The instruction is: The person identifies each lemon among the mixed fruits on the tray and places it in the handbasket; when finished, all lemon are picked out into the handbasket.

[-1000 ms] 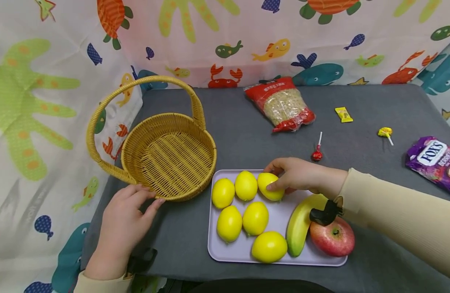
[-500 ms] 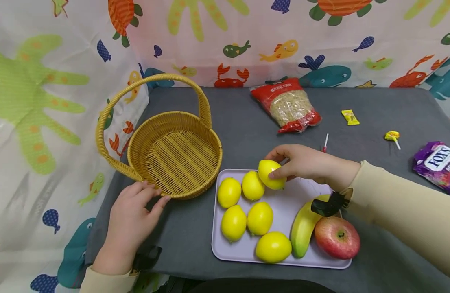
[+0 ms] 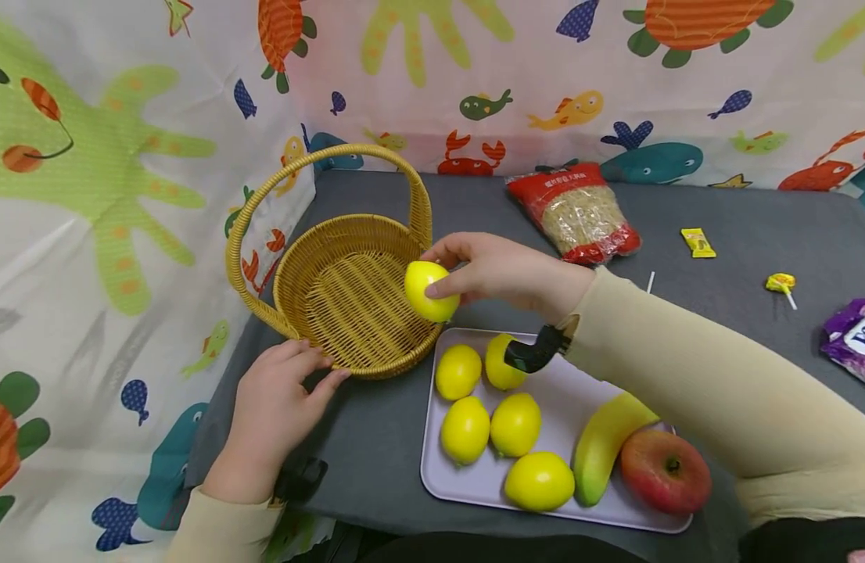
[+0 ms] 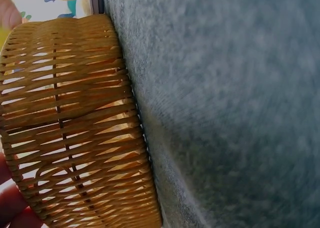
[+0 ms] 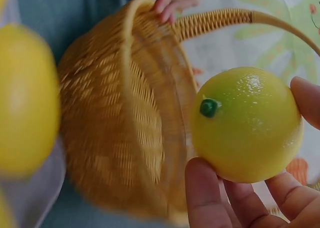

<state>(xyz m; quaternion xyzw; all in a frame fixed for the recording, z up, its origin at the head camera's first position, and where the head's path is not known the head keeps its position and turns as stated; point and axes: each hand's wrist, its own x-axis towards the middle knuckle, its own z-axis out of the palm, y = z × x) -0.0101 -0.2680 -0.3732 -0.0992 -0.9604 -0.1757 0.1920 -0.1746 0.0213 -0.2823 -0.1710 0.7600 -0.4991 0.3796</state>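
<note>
Head view: above a grey table (image 3: 376, 461), a person's right hand (image 3: 499, 270) pinches a bright yellow lemon (image 3: 421, 285) between thumb and fingers. The lemon is held up in the air and, from this angle, overlaps the right rim of a round golden wicker basket (image 3: 362, 313) with a tall arched handle. It looks smooth, plump and evenly coloured. The left hand (image 3: 272, 403), well apart from the right, grips the near left part of the basket's rim. Just beside the basket, a pale lilac tray (image 3: 562, 399) holds five similar lemons (image 3: 515, 424), a yellow banana (image 3: 601, 450) green at its lower tip, and a red apple (image 3: 666, 471). Farther back lie a red-and-clear bag (image 3: 583, 215), a small yellow packet (image 3: 698, 243), a yellow lollipop (image 3: 780, 283) and a purple bag (image 3: 862, 340).

Left wrist view: the basket's woven side fills the left, light showing through the gaps; the left hand's fingertips show at the lower left edge.

Right wrist view: the held lemon is large and clear — glossy, nearly round from this end, with a small dark green stub on its left and speckled highlights on top. The right hand's digits press it from the right and below; behind it, blurred, are the basket and the other hand on its rim.
</note>
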